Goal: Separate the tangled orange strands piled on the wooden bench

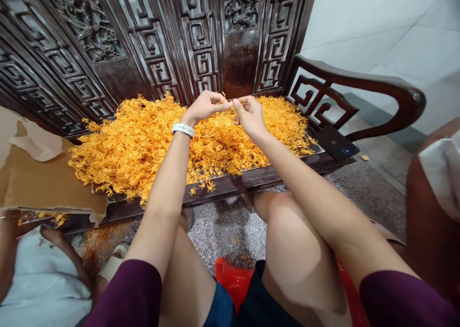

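A large heap of small orange plastic-looking flower pieces (143, 140) covers much of the dark wooden bench seat. Above the heap, my left hand (207, 106) and my right hand (248, 116) meet with their fingertips close together. Each hand is closed in a pinch, and a thin orange piece (224, 97) shows between the left fingers. What the right fingertips grip is too small to make out fully, though it looks like part of the same orange piece. A pale watch band circles my left wrist.
A cardboard box (46, 173) stands at the left. A dark phone (336, 142) lies at the bench's right end, below the carved armrest (388, 89). Other people sit close on both sides. A red plastic stool (233, 281) is under me.
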Action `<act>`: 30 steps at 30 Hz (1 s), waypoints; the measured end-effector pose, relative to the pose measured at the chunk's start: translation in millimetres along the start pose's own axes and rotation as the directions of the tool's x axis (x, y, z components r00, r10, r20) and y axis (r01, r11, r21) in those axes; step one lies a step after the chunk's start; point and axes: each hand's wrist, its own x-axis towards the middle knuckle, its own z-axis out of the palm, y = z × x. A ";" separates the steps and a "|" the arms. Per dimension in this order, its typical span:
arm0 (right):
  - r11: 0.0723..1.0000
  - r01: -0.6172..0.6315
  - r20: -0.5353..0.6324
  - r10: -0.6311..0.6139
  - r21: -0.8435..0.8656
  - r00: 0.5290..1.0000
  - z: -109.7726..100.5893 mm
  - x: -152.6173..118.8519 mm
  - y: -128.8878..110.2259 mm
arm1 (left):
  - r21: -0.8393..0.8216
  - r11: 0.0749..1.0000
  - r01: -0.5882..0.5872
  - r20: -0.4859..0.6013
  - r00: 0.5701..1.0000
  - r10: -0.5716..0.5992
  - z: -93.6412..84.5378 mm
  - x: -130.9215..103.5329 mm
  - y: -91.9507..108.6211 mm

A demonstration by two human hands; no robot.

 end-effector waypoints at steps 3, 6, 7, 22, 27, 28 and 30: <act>1.000 0.006 0.047 -0.007 0.027 0.999 3.5 -2.4 -2.7 | -0.039 0.999 -0.021 -0.026 0.999 0.020 2.9 2.8 -4.5; 0.996 0.079 0.019 -0.079 0.033 0.997 3.3 -0.8 -2.3 | -0.134 0.991 0.004 -0.017 1.000 -0.006 8.3 5.2 -6.9; 0.995 0.087 -0.005 -0.087 0.042 0.996 3.0 0.1 -2.0 | -0.162 0.987 0.020 -0.019 1.000 -0.024 10.8 6.1 -6.9; 0.938 -0.125 -0.036 0.144 0.322 0.989 6.2 2.1 -23.1 | -0.330 0.943 0.052 0.014 0.999 -0.050 28.4 11.6 -10.3; 0.901 -0.197 0.157 0.147 0.385 0.977 7.0 -2.0 -32.7 | -0.402 0.912 0.083 -0.028 0.994 -0.103 30.6 8.6 -9.5; 0.894 -0.202 0.176 0.141 0.401 0.974 6.6 -1.8 -33.7 | -0.409 0.910 0.073 -0.041 0.994 -0.099 31.5 8.3 -7.9; 0.878 -0.199 0.196 0.123 0.435 0.973 4.5 0.1 -35.2 | -0.439 0.897 0.048 -0.063 0.994 -0.084 34.4 8.5 -3.6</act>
